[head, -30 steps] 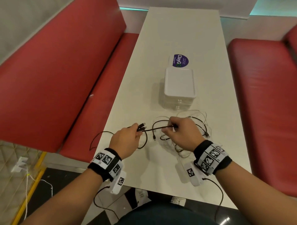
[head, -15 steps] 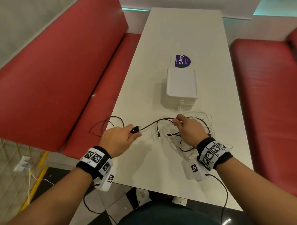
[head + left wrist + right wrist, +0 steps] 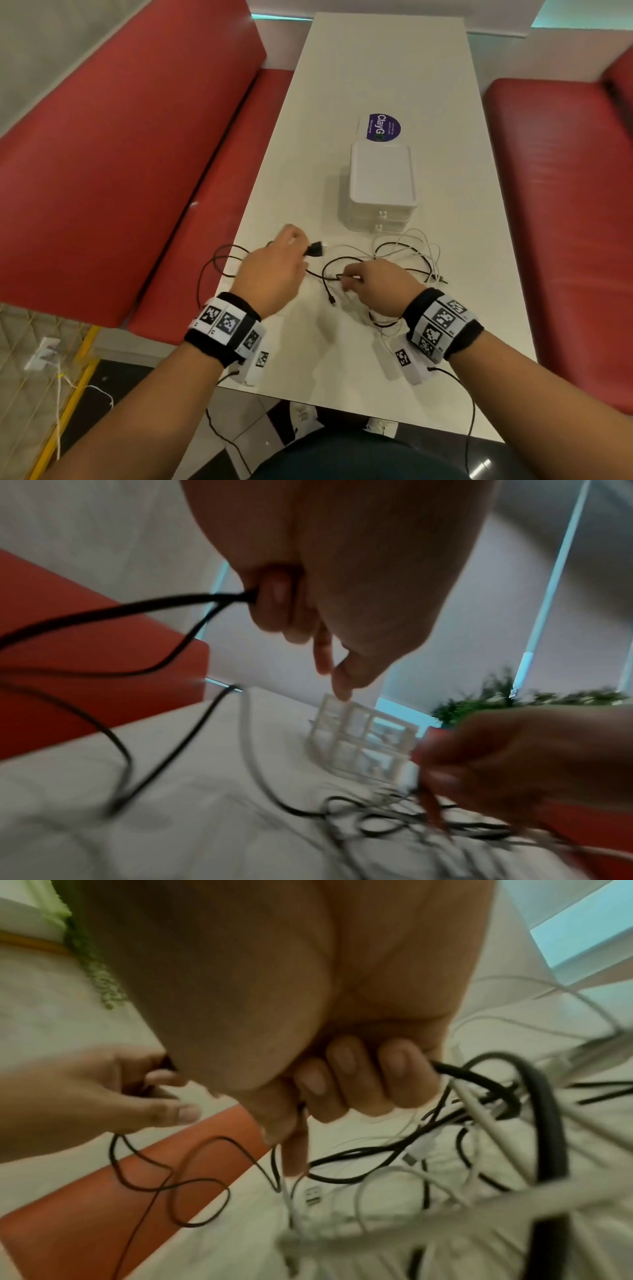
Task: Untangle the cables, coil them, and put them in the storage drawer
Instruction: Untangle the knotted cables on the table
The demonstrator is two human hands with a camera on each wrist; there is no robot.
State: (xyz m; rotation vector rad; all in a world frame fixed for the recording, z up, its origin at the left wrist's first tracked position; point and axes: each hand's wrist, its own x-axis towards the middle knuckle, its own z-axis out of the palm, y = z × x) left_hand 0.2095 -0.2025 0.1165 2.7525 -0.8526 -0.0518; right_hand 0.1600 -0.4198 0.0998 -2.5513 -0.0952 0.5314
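My left hand (image 3: 298,247) grips the plug end (image 3: 315,248) of a black cable (image 3: 143,607), fingers curled round it in the left wrist view. My right hand (image 3: 346,278) pinches the same black cable (image 3: 455,1070) further along, close to the left hand. Slack black loops (image 3: 215,257) hang over the table's left edge. A tangle of black and white cables (image 3: 416,251) lies under and beyond the right hand. The white storage drawer unit (image 3: 382,178) stands shut just behind the tangle.
The white table (image 3: 376,61) runs away from me between two red benches (image 3: 120,164), (image 3: 561,205). A purple sticker (image 3: 383,127) lies behind the drawer unit. The near table edge (image 3: 342,407) is just below my wrists.
My left hand has carried the plug end right and away from me, closing on the right hand. The right hand has drawn slightly nearer, still pinching the cable.
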